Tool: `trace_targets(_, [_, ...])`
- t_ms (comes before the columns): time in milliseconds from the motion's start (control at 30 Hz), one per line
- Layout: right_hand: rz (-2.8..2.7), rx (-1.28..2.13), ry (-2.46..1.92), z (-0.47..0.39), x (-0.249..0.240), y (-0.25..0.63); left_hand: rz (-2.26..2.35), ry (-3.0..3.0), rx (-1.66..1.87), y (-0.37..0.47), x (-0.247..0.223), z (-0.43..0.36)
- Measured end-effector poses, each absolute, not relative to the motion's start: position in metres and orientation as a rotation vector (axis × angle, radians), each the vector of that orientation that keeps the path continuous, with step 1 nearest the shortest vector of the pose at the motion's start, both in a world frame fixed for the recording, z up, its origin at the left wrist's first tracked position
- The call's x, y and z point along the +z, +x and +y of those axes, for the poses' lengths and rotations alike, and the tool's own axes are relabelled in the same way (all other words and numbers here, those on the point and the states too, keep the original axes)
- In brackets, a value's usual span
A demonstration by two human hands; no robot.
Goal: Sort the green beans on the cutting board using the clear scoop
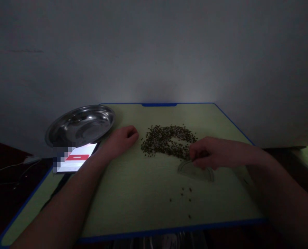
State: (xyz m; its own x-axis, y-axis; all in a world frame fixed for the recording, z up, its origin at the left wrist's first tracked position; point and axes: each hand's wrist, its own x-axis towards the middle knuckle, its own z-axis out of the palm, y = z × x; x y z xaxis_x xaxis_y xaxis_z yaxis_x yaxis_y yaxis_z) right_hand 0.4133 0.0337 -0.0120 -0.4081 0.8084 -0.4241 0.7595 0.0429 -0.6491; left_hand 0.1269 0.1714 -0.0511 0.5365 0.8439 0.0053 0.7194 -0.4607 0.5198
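Clear piece (195,173) partly behind right fingers (195,147); forearms (63,197) cropped

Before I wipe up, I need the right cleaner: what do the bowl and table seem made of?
Bowl: shiny metal, probably stainless steel, by its bright reflections. Table: perhaps laminate, its green top smooth and dull; blue edging may be plastic. Dim light leaves this open.

So we've got the heap of bits (159,138) mid-table (133,197), between our left hand (125,136) and right hand (204,152). Bowl (91,126) is at the far left, screen (77,157) in front of it, left of our left forearm. Our right hand partly covers a curved piece (195,174); stray bits (190,200) lie nearer us. Wall (154,52)'s behind everything.
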Motion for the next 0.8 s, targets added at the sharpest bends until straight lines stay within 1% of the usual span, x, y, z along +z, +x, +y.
trace_targets(167, [-2.227,1.680,-1.781,0.030,-0.011,0.412,1.279,2.315,0.357,0.128,-0.050,0.171])
trace_targets(267, [-2.282,1.736,-1.827,0.025,-0.008,0.399,1.275,2.312,0.370,0.128,-0.050,0.170])
trace_targets(400, [-2.337,1.619,-1.940,0.019,-0.007,0.385,1.272,2.320,0.380,0.128,-0.052,0.170])
trace_targets(600, [-2.385,1.563,-1.904,0.017,-0.010,0.370,1.266,2.322,0.400,0.127,-0.055,0.171])
trace_targets(667, [-2.478,1.431,-1.808,0.017,-0.012,0.367,1.259,2.324,0.406,0.127,-0.055,0.171])
trace_targets(800, [-2.598,1.042,-1.644,0.019,-0.017,0.369,1.259,2.328,0.394,0.128,-0.054,0.171])
